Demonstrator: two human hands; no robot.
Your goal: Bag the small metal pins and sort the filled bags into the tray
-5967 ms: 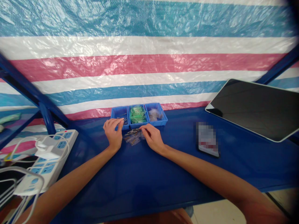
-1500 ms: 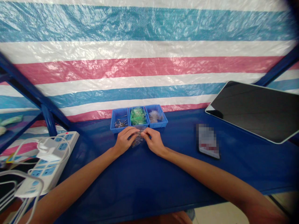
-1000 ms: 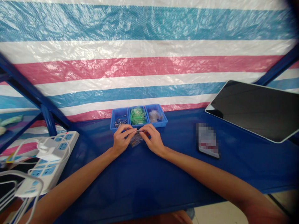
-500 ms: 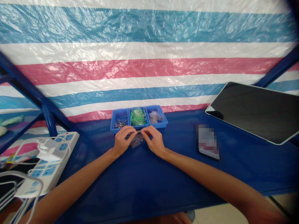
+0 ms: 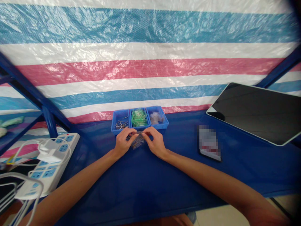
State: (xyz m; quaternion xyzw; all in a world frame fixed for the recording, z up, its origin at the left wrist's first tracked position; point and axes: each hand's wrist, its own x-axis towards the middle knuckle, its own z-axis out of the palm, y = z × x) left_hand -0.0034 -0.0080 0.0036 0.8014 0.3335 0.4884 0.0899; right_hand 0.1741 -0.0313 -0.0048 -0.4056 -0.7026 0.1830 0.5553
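Observation:
My left hand [image 5: 123, 142] and my right hand [image 5: 154, 142] meet on the blue table, both pinching the top of a small clear plastic bag [image 5: 137, 142] that holds small metal pins. Just behind my fingers stand three little blue trays. The left tray [image 5: 114, 121] holds loose metal pins, the middle tray [image 5: 139, 117] green parts, and the right tray [image 5: 164, 118] clear bags.
A phone [image 5: 208, 143] lies flat to the right of my hands. A tablet [image 5: 256, 110] with a dark screen leans at the far right. A white power strip [image 5: 50, 160] with a plug and cables sits at the left edge. A striped tarp [image 5: 145, 56] forms the back wall.
Six seconds ago my hands were apart over loose pins and a bag. They have come together and pinch the bag's top; in the last second they barely move.

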